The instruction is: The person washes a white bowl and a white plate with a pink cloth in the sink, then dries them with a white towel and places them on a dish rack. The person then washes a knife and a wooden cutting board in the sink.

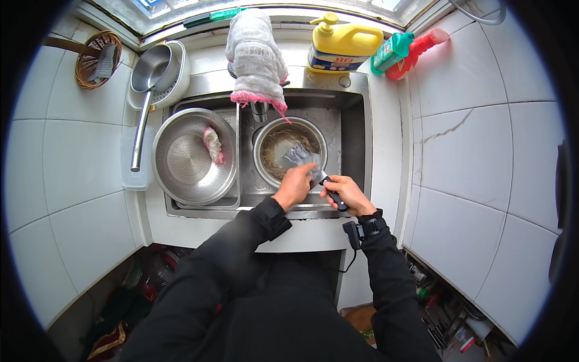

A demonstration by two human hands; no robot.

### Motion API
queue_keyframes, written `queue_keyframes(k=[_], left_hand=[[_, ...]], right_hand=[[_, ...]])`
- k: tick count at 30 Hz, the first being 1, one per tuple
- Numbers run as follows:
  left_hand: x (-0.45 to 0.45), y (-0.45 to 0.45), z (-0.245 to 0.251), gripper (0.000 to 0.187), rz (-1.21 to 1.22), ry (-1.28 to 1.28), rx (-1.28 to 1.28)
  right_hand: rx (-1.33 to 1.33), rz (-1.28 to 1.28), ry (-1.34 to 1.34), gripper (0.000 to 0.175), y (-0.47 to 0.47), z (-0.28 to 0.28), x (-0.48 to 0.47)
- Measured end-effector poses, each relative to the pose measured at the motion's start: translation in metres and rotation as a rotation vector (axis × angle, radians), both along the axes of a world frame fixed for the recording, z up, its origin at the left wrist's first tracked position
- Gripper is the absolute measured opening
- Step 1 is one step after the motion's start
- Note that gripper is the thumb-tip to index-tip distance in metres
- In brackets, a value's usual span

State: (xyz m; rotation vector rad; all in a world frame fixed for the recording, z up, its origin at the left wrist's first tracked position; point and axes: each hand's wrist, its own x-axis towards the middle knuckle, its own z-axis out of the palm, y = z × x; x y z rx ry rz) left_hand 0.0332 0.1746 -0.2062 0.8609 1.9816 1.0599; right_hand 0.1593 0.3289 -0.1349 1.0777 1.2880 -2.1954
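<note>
My right hand [348,193] grips the black riveted handle [335,195] of a kitchen knife. Its blade points up and left over a round metal pot [323,135] of cloudy brownish water in the sink's right basin. My left hand [295,184] is at the blade, index finger stretched across it. A blurred grey-blue piece [298,156] lies past the fingers, over the water; whether it is cloth or something else is unclear. What the left fingers grip is hidden.
A cloth-wrapped faucet [258,54] overhangs the pot. Left of it, a perforated metal colander [181,156] holds a small wet cloth [212,145]. A long-handled saucepan [156,68] rests at the left. A yellow pump jug [344,47], green bottle [391,52] and red bottle [416,56] line the back.
</note>
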Motion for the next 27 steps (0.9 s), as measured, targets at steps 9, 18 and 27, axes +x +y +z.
queue_keyframes(k=[9,18,27], left_hand=[[-0.065,-0.024,-0.036,0.03,0.18,0.201,-0.461],[0.001,0.006,0.0,0.034,0.034,0.079,0.007],[-0.07,-0.008,-0.076,0.024,0.14,0.3,-0.364]], right_hand=[[1.196,0.604,0.257,0.037,-0.01,-0.018,-0.009],[1.386,0.906,0.25,0.031,-0.032,-0.005,-0.021],[1.394,0.9,0.213,0.043,-0.02,0.023,-0.006]])
